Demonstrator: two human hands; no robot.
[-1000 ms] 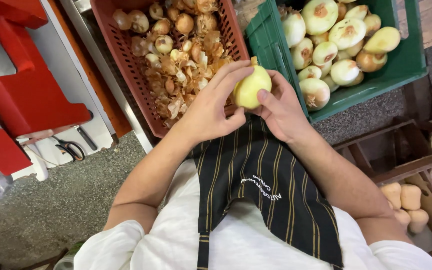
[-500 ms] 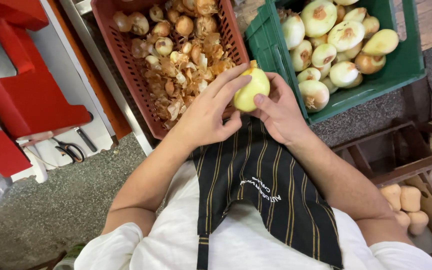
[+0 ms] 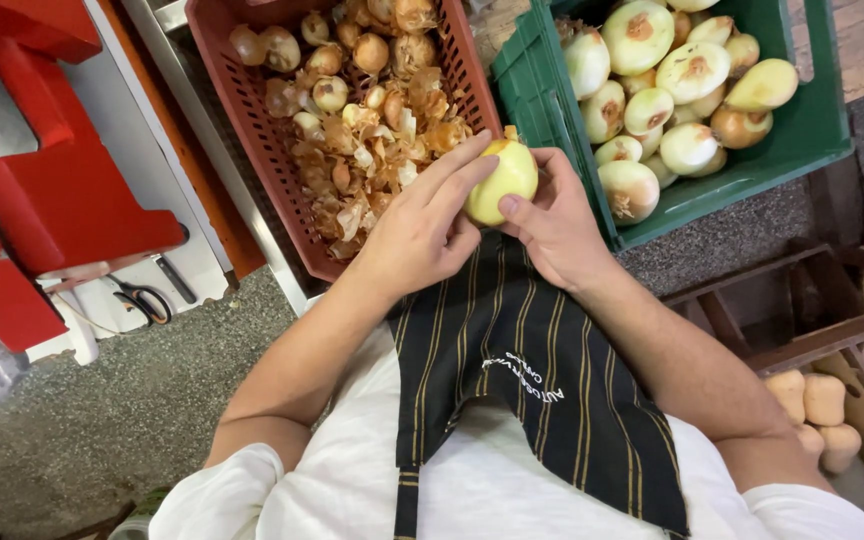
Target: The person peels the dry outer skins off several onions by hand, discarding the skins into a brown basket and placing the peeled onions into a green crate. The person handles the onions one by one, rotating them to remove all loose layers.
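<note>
Holding a peeled onion (image 3: 501, 181) between both hands over the gap between red crate (image 3: 252, 170) and green crate (image 3: 802, 130), left hand (image 3: 422, 235) fingers curled across it, right hand (image 3: 550, 222) apparently cupping beneath.

So the peeled onion (image 3: 501, 180) is pale yellow-green, smooth and glossy, skin fully off except a little brownish tuft at its top end. It's tilted, held up in the air right over the gap between the two crates.
</note>
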